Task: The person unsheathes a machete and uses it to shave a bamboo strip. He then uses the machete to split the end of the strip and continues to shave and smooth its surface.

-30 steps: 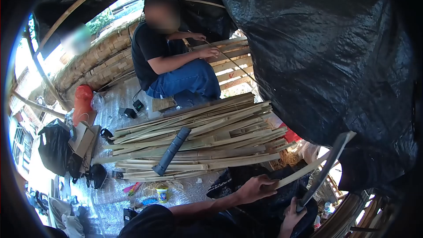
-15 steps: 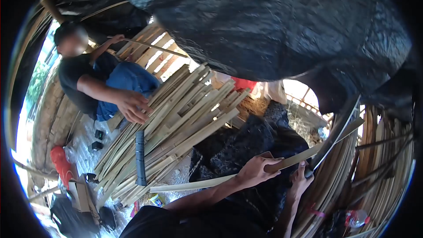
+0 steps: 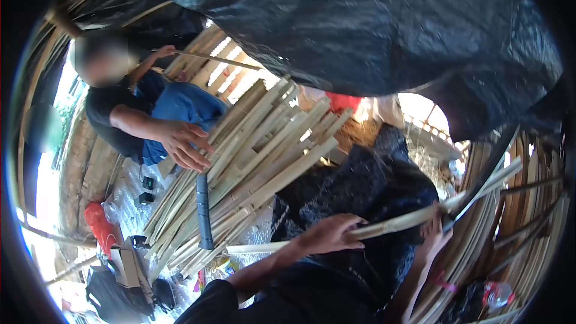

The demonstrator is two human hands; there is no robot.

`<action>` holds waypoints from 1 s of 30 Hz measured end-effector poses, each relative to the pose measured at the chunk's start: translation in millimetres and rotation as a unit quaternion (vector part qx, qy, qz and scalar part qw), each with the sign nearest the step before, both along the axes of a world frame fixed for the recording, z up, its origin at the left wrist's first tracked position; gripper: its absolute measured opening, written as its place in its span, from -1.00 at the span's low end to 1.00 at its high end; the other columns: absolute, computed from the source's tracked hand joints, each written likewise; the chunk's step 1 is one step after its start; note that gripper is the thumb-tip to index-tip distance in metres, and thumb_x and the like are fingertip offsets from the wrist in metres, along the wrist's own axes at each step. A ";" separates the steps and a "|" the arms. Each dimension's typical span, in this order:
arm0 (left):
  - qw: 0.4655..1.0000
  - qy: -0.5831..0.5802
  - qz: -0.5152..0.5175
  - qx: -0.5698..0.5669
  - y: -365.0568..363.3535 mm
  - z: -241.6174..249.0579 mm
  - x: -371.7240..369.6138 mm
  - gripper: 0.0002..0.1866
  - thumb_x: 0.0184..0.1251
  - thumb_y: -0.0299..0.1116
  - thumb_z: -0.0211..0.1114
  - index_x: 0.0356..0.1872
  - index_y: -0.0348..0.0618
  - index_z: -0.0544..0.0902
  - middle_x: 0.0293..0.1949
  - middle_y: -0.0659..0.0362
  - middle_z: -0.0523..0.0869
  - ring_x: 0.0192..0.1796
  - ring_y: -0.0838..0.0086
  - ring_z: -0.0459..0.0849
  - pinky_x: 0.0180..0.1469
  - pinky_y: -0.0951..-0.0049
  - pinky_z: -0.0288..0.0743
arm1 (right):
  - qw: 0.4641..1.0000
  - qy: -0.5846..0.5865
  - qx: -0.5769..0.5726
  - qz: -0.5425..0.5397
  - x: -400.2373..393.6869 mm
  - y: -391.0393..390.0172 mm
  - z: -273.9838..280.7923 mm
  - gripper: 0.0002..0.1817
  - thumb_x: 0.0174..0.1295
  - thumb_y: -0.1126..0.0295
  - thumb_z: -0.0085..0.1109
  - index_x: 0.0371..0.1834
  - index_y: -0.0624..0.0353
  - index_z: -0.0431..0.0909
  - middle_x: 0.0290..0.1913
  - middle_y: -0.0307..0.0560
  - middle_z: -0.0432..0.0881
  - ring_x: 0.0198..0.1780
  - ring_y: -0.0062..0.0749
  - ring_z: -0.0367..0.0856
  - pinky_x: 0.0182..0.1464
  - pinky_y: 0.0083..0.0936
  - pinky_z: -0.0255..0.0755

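A long pale bamboo strip (image 3: 396, 223) runs across my lap, its far end up to the right. My left hand (image 3: 331, 234) is wrapped around it near the middle. My right hand (image 3: 435, 234) is closed at the handle of a long dark blade (image 3: 489, 168), whose edge lies close to or against the strip. Black cloth or plastic (image 3: 354, 192) lies behind my hands. To the left is a pile of split bamboo strips (image 3: 252, 156), with a black-wrapped handle (image 3: 204, 213) on it.
A co-worker (image 3: 120, 108) sits at the left, one hand over the pile, the other on a thin strip. An orange-red bag (image 3: 99, 225) and a cardboard box (image 3: 124, 267) lie lower left. More strips stand at the right beside a bottle (image 3: 498, 294). Black sheeting hangs overhead.
The strip in my left hand has turned to show a paler face. My right hand and the blade have moved slightly right. The view has shifted a little.
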State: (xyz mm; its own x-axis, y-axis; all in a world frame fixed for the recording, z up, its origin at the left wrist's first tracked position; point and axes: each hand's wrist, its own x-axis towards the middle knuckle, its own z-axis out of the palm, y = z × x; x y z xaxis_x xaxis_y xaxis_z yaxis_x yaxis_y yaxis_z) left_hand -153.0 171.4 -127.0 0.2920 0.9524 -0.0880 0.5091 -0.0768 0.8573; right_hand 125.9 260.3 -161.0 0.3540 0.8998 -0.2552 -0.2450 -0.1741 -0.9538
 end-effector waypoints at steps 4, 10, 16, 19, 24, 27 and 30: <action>0.999 -0.018 0.028 -0.012 -17.5 11.6 -12.2 -0.54 0.34 -0.12 0.51 0.09 -0.21 0.63 -0.15 0.00 0.77 -0.08 0.18 0.81 -0.02 0.27 0.62 | 1.000 0.005 0.015 0.026 -16.7 18.4 28.5 -0.77 0.41 0.36 0.34 0.00 0.28 0.71 -0.61 -0.46 0.29 -0.68 -0.77 0.15 -0.62 -0.64 0.01; 0.992 -0.036 0.108 -0.047 -6.7 17.0 -2.5 -0.61 0.37 -0.21 0.48 0.06 -0.21 0.62 -0.13 -0.06 0.79 -0.03 0.00 0.81 -0.06 0.19 0.64 | 0.998 -0.024 -0.010 0.050 -32.2 33.7 54.3 -0.74 0.41 0.24 0.36 -0.24 0.18 0.55 -0.61 -0.42 0.36 -0.66 -0.74 0.25 -0.63 -0.63 0.10; 0.983 -0.030 0.171 -0.060 -2.3 14.7 -9.9 -0.67 0.45 -0.25 0.43 0.07 -0.23 0.65 -0.28 0.07 0.76 -0.23 0.58 0.69 -0.20 0.45 0.53 | 0.976 -0.179 -0.015 0.120 -24.5 1.8 40.2 -0.56 0.47 0.03 0.25 -0.33 0.23 0.61 -0.63 -0.35 0.43 -0.59 -0.73 0.40 -0.58 -0.61 0.25; 0.978 -0.043 0.198 -0.047 -1.6 6.8 -15.6 -0.69 0.48 -0.27 0.40 0.06 -0.25 0.64 -0.33 0.12 0.72 -0.29 0.60 0.62 -0.25 0.46 0.48 | 0.944 -0.261 0.010 0.201 -27.6 -9.5 37.8 -0.53 0.48 0.00 0.21 -0.33 0.25 0.59 -0.65 -0.21 0.48 -0.63 -0.51 0.45 -0.55 -0.44 0.33; 0.967 -0.068 0.235 -0.071 -4.2 5.7 -17.4 -0.70 0.51 -0.28 0.38 0.03 -0.30 0.62 -0.37 0.17 0.67 -0.33 0.63 0.53 -0.30 0.46 0.43 | 0.844 -0.428 0.073 0.314 -48.4 -18.3 46.2 -0.57 0.36 0.01 0.33 -0.28 0.23 0.59 -0.57 0.08 0.61 -0.49 0.10 0.67 -0.39 -0.19 0.51; 0.966 -0.065 0.242 -0.066 -7.6 3.3 -17.9 -0.69 0.54 -0.25 0.35 0.00 -0.33 0.60 -0.40 0.16 0.64 -0.36 0.62 0.51 -0.32 0.46 0.41 | 0.813 -0.474 0.136 0.310 -56.4 -17.4 36.0 -0.58 0.27 0.02 0.43 -0.24 0.20 0.61 -0.53 0.06 0.67 -0.41 0.07 0.75 -0.35 -0.19 0.59; 0.967 -0.014 0.251 -0.044 -15.3 5.9 -20.5 -0.67 0.56 -0.18 0.32 -0.15 -0.32 0.58 -0.49 0.15 0.57 -0.42 0.61 0.45 -0.37 0.45 0.36 | 0.770 -0.529 0.182 0.306 -60.2 -10.5 33.0 -0.57 0.22 0.00 0.46 -0.27 0.16 0.60 -0.53 -0.01 0.69 -0.42 -0.02 0.77 -0.36 -0.21 0.59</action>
